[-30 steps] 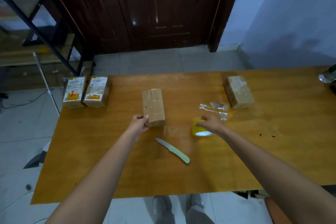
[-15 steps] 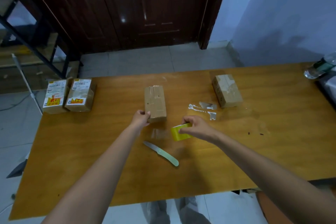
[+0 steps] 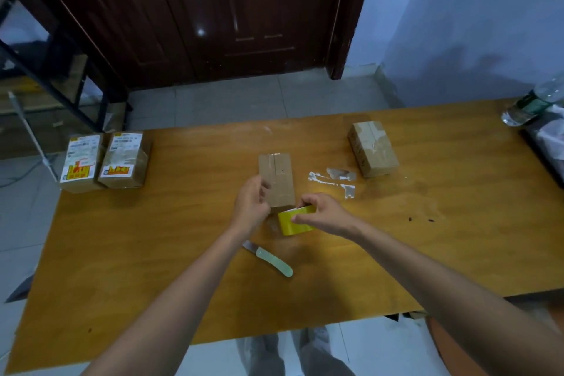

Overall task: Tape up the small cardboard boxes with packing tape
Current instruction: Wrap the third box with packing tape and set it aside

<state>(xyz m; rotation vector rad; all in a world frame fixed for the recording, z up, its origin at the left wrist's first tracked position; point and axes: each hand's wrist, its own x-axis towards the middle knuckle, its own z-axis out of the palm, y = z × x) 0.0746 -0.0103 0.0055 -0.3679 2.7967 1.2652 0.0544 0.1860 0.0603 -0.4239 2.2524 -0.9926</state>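
home room | dark wooden door [image 3: 213, 9] | tiled floor [image 3: 244, 98] | wooden table [image 3: 457, 238]

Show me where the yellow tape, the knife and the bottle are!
yellow tape roll [image 3: 294, 223], head view, on its yellow outer side below the right hand.
knife [image 3: 273, 261], head view, on its pale green handle.
bottle [image 3: 532, 104], head view, on its clear body at the table's far right edge.

four cardboard boxes on the desk [image 3: 457, 253]: a labelled box [image 3: 80, 162], a second labelled box [image 3: 124, 159], the middle box [image 3: 279, 177] and the far box [image 3: 374, 148]. one yellow tape roll [image 3: 294, 223]. one knife [image 3: 270, 259]. a few tape scraps [image 3: 334, 178]. one bottle [image 3: 531, 105]. two hands, left [image 3: 251, 204] and right [image 3: 325, 215].
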